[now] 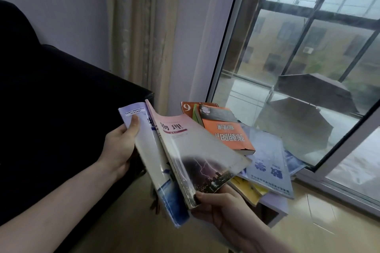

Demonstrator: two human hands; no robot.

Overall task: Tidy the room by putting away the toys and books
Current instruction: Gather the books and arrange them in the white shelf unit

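Black upholstery of a sofa [61, 98] fills the left side, its arm ending near a beige curtain [139, 26]. Left hand [119, 148] grips the top corner of a pale lavender-and-blue book [152, 162]; thumb lies across the cover, fingers curl out of sight behind it. This book is held nearly on edge, spine side down. Leaning against its right face is a pink-and-white book with a lightning photo [197, 154], tilted, cover facing up and right. Right hand [222, 209] holds the lower corner of this lightning book, fingers wrapped underneath, thumb [202, 196] pressing at the spine edge. Both books are in the air above the floor, in front of the pile. Behind and to the right, a loose pile rests on a small low white bench [275, 209]: an orange book [226, 129] on top, a light blue book [269, 162] under it, a yellow book [250, 191] poking out lowest. Far right, a sliding window [298, 68] shows a wet rooftop.
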